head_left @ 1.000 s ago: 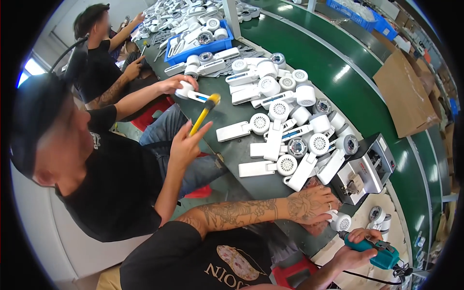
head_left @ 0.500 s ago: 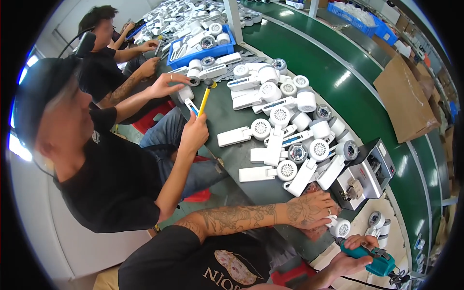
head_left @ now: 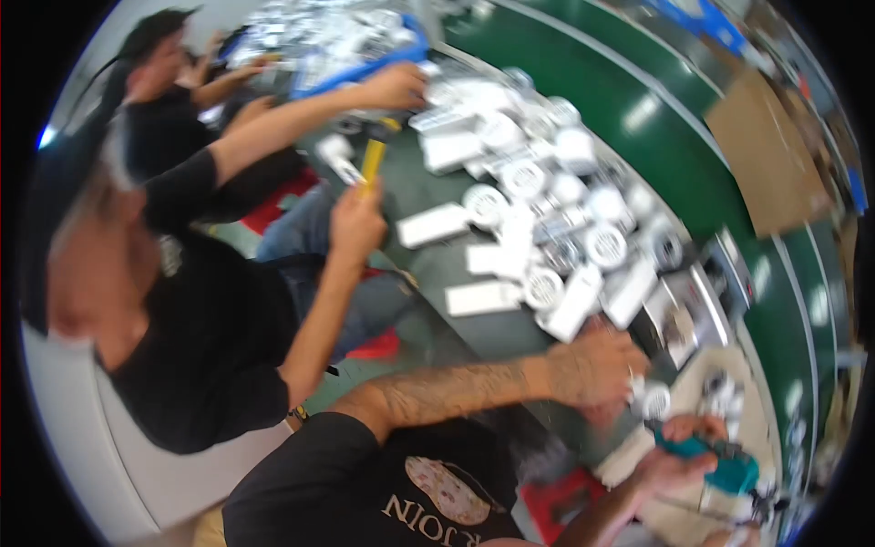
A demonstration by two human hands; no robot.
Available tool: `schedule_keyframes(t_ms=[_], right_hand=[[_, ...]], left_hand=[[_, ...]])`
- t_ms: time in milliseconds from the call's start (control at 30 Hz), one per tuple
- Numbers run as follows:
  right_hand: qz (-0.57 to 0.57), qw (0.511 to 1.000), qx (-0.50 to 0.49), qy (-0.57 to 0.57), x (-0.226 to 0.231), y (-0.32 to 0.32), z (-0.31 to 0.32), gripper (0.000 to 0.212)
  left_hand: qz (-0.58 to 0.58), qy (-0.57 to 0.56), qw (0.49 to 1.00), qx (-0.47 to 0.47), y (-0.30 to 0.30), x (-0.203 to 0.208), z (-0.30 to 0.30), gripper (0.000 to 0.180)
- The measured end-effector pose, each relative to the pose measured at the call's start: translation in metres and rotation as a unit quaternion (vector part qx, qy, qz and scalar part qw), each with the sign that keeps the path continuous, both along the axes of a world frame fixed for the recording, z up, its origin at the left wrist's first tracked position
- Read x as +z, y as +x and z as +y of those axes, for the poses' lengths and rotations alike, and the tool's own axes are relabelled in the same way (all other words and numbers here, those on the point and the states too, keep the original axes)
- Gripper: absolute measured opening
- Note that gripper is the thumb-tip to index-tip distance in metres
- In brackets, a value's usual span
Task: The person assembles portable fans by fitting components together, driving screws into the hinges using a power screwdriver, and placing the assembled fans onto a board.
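My left hand [head_left: 597, 369] reaches across the bench from a tattooed forearm, its fingers curled down on a small white handheld fan [head_left: 653, 401]. The fan's round, grilled head points to the right, while its handle is mostly under my hand. In my right hand [head_left: 676, 456] is a teal electric screwdriver [head_left: 732, 470], its dark tip close below the fan head. Motion blur hides whether the tip touches the fan. A reddish sheet [head_left: 602, 415] lies beneath my left hand.
Several white fans [head_left: 524, 182] are heaped beyond my left hand. A silver-and-black bench device [head_left: 688, 314] stands beside them. At left, a co-worker grips a yellow-handled hammer [head_left: 374, 159]. A green conveyor [head_left: 629, 109] runs behind, with a cardboard box [head_left: 766, 155] on its far side.
The whole view has shifted and blurred. The co-worker's free hand has gone from the fan by the hammer out to the pile. My hands keep hold of the fan and the screwdriver.
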State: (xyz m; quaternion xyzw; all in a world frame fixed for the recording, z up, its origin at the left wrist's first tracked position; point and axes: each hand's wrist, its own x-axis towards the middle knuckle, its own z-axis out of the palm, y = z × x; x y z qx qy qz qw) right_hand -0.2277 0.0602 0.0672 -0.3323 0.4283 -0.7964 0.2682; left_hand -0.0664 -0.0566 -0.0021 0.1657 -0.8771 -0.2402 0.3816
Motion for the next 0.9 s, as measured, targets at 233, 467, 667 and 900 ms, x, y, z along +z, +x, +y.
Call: schedule_keyframes(t_ms=[233, 467, 667, 900], right_hand=[[0.143, 0.987, 0.009, 0.074, 0.005, 0.036, -0.054, 0.086], [0.153, 0.983, 0.017, 0.101, 0.010, 0.024, -0.035, 0.088], [0.143, 0.984, 0.037, 0.100, 0.000, 0.021, -0.041, 0.083], [0.108, 0.991, 0.057, 0.049, -0.011, 0.022, -0.055, 0.059]], left_hand=[[-0.137, 0.066, 0.988, 0.032, 0.030, 0.024, -0.021, 0.041], [-0.126, 0.074, 0.989, 0.004, 0.012, 0.021, -0.004, 0.039], [-0.120, 0.067, 0.991, 0.008, 0.012, 0.021, -0.002, 0.035], [-0.126, 0.030, 0.991, 0.016, 0.008, 0.021, -0.013, 0.035]])
